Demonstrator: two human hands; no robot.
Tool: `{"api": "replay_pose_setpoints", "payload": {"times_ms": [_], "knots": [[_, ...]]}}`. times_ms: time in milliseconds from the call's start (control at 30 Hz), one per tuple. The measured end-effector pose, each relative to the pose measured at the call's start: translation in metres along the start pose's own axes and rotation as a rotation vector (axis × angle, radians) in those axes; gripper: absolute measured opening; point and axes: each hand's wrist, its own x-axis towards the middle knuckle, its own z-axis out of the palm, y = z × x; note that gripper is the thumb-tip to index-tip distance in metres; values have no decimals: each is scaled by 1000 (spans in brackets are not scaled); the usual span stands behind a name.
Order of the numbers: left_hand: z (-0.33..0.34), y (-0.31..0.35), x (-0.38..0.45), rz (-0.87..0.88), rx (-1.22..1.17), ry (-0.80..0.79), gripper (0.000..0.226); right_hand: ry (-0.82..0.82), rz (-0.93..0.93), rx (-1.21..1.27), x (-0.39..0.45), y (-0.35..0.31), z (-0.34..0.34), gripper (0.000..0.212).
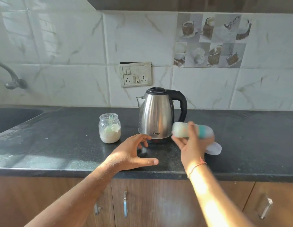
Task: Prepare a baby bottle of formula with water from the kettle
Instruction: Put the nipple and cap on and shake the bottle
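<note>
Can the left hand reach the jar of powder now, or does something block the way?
Probably yes. The left hand is open and holds nothing, and the jar stands just to its left on bare counter, with nothing between them.

The baby bottle [191,129], right of centre, is smeared by motion blur, so its teat and contents cannot be told. The right hand [191,147] hides part of it. The sink [13,117] is cut off at the left edge.
</note>
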Motion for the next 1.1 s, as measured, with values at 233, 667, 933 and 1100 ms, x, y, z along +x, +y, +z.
{"api": "replay_pose_setpoints", "payload": {"times_ms": [233, 667, 933, 1100], "knots": [[1, 0, 0, 2, 7, 7, 105, 64, -8, 84, 5, 2, -4, 79], [3, -2, 1, 1, -2, 37, 103, -294, 80, -396, -14, 11, 6, 72], [2, 0, -1, 12, -5, 36, 95, -273, 118, -325, -12, 7, 3, 70], [2, -1, 0, 4, 21, 23, 101, 44, -4, 56, -2, 1, 1, 79]]}}
